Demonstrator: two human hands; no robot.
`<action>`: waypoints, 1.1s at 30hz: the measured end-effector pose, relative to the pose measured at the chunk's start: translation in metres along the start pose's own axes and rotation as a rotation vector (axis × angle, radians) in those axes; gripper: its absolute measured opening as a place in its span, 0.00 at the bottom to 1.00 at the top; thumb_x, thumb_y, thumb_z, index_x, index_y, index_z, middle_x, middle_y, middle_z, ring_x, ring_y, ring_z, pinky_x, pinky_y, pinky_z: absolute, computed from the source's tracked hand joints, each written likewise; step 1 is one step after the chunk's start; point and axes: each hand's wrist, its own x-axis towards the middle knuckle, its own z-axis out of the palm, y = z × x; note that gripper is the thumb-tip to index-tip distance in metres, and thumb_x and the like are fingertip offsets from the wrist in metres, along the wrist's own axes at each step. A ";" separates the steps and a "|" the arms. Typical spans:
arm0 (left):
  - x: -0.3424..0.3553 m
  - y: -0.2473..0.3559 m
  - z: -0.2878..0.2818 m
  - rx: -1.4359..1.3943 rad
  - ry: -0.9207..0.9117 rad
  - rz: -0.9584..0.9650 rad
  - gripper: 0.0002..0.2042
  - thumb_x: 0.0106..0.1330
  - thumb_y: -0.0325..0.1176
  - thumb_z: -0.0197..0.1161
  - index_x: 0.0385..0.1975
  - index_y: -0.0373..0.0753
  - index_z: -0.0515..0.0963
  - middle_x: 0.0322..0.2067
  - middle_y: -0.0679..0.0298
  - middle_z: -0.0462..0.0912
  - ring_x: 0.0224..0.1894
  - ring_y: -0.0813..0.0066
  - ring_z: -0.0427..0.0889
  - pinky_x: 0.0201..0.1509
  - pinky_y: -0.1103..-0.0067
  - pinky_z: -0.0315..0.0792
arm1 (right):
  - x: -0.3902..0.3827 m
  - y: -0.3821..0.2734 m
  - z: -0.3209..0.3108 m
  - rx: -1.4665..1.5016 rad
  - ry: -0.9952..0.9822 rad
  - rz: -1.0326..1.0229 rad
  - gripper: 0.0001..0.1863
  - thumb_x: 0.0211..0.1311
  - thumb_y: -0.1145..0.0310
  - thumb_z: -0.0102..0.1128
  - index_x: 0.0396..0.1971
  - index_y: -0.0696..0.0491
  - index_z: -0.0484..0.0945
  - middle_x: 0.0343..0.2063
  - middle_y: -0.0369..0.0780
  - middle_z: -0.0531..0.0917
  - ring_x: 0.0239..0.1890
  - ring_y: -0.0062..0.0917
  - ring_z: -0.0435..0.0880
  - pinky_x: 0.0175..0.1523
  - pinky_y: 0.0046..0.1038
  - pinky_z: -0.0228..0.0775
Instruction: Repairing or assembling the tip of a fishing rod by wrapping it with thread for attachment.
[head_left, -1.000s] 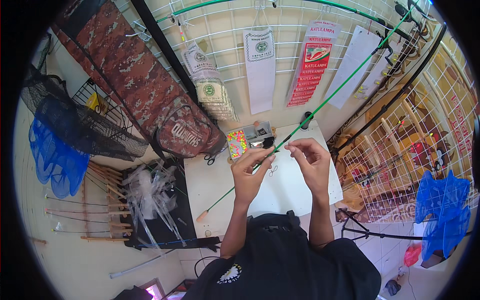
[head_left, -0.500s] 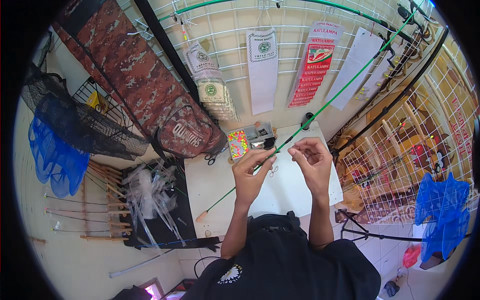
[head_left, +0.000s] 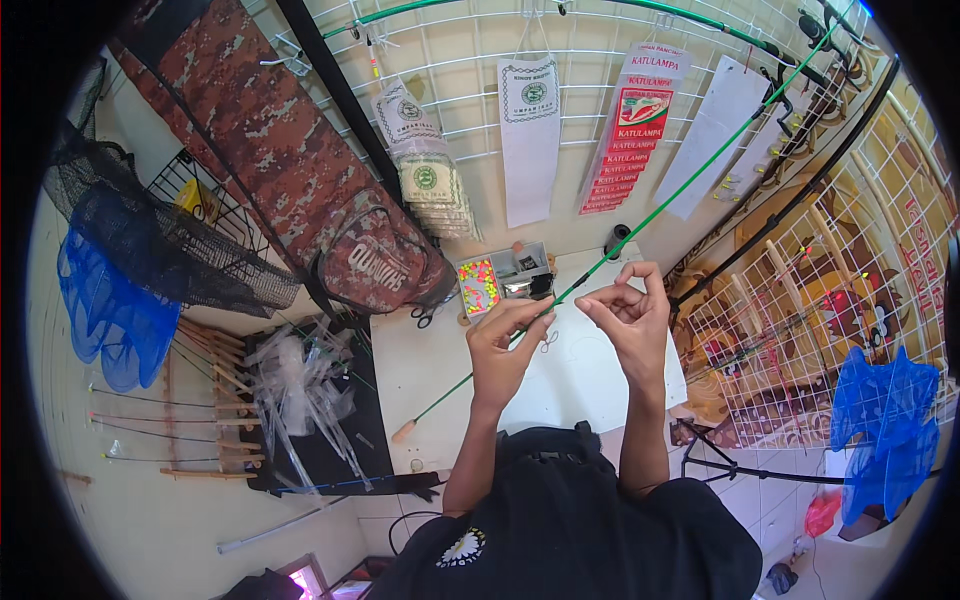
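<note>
My left hand pinches a thin green fishing rod just below a dark band on it. The rod slants from the near left up to the far right, over the table. To the right of the rod is my right hand, its thumb and forefinger pressed together close to the rod and the other fingers curled and raised. What sits between those fingertips is too fine to make out. Below my left fingertips a small loop of dark thread shows against the white table. A cork-coloured tip ends the rod's near end.
On the table's far side are a box of bright beads, a grey tray, scissors and a dark spool. A camouflage rod bag leans at the left. Packets hang from a white wire grid behind.
My right hand has turned slightly, its fingers rising and its pinched fingertips shifting a little left toward the rod. My left hand keeps its hold on the rod.
</note>
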 end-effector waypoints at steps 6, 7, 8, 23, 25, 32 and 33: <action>-0.001 -0.006 -0.002 0.030 0.006 0.033 0.12 0.59 0.19 0.66 0.43 0.35 0.83 0.36 0.62 0.82 0.33 0.82 0.79 0.36 0.86 0.75 | -0.002 -0.001 0.004 -0.114 0.025 -0.137 0.23 0.52 0.84 0.67 0.38 0.53 0.60 0.27 0.43 0.85 0.26 0.13 0.74 0.35 0.17 0.64; -0.001 -0.005 -0.002 0.031 0.007 0.032 0.12 0.59 0.19 0.66 0.43 0.35 0.83 0.36 0.62 0.82 0.33 0.82 0.79 0.36 0.86 0.75 | -0.002 -0.002 0.004 -0.130 0.019 -0.143 0.23 0.52 0.83 0.67 0.38 0.53 0.60 0.27 0.42 0.85 0.26 0.13 0.73 0.35 0.17 0.64; -0.001 -0.003 -0.002 0.020 0.002 0.025 0.12 0.59 0.19 0.66 0.43 0.35 0.83 0.37 0.62 0.82 0.33 0.82 0.80 0.37 0.86 0.74 | -0.002 -0.003 0.004 -0.147 0.014 -0.151 0.23 0.52 0.83 0.67 0.38 0.53 0.60 0.27 0.42 0.85 0.26 0.13 0.73 0.35 0.17 0.64; 0.000 -0.005 -0.002 0.018 0.002 0.034 0.12 0.60 0.18 0.65 0.43 0.34 0.83 0.38 0.62 0.82 0.32 0.82 0.80 0.35 0.86 0.74 | 0.002 -0.004 0.000 -0.406 0.016 -0.294 0.21 0.54 0.78 0.69 0.36 0.54 0.62 0.26 0.40 0.86 0.24 0.13 0.72 0.31 0.15 0.66; 0.000 -0.004 -0.002 0.032 0.000 0.048 0.12 0.60 0.18 0.65 0.43 0.33 0.83 0.38 0.62 0.82 0.32 0.82 0.80 0.35 0.86 0.74 | 0.002 -0.005 0.000 -0.413 0.021 -0.300 0.21 0.54 0.78 0.69 0.36 0.54 0.62 0.26 0.40 0.86 0.23 0.13 0.72 0.31 0.15 0.65; 0.000 -0.004 -0.002 0.007 -0.003 0.025 0.12 0.60 0.18 0.65 0.43 0.33 0.83 0.38 0.62 0.81 0.32 0.82 0.80 0.35 0.86 0.75 | 0.004 -0.006 -0.001 -0.458 0.022 -0.311 0.21 0.54 0.78 0.69 0.36 0.54 0.62 0.25 0.40 0.86 0.23 0.14 0.71 0.29 0.16 0.65; 0.000 -0.004 -0.002 0.013 0.000 0.035 0.12 0.60 0.18 0.65 0.43 0.33 0.83 0.38 0.62 0.81 0.32 0.82 0.80 0.35 0.86 0.75 | 0.004 -0.006 0.000 -0.447 0.017 -0.319 0.20 0.54 0.78 0.69 0.35 0.54 0.62 0.25 0.40 0.86 0.23 0.14 0.71 0.29 0.16 0.65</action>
